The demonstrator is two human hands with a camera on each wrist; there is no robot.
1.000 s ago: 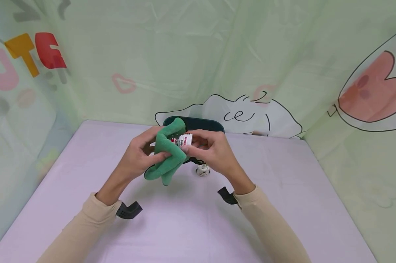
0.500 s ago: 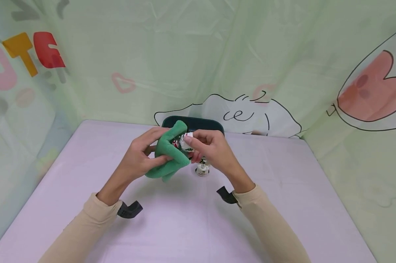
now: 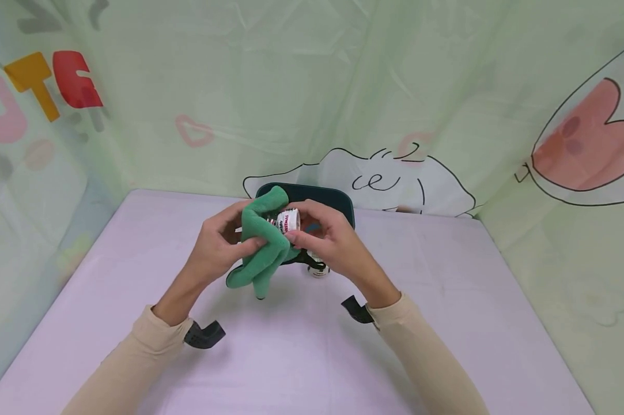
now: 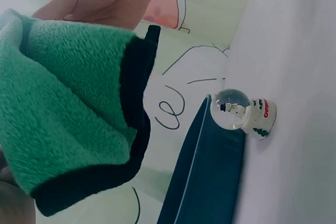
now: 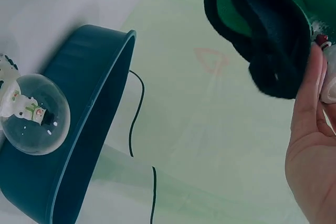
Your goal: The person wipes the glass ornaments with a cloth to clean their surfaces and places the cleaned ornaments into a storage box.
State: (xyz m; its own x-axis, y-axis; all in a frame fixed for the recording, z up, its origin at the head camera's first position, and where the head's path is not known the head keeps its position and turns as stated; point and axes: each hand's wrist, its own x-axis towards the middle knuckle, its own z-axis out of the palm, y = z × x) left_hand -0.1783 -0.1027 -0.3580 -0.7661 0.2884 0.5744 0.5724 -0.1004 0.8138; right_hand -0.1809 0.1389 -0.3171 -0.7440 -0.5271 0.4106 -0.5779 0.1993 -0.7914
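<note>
In the head view my left hand grips a green fleece cloth with a dark border, which is bunched around a snow globe. My right hand pinches the white base of that snow globe, with red lettering turned up. Its globe end is hidden in the cloth. A second snow globe, with a snowman inside, stands on the table just below the cloth. It is plain in the left wrist view as a clear snow globe on a white base.
Behind the hands stands a dark teal bin, close beside the second snow globe; the right wrist view shows the bin's side wall. Pale lilac cloth covers the table. A printed curtain hangs at the back and sides.
My right hand has turned the held snow globe's base back and forth within the cloth. The cloth has shifted slightly, and its lower border now partly covers the standing snow globe.
</note>
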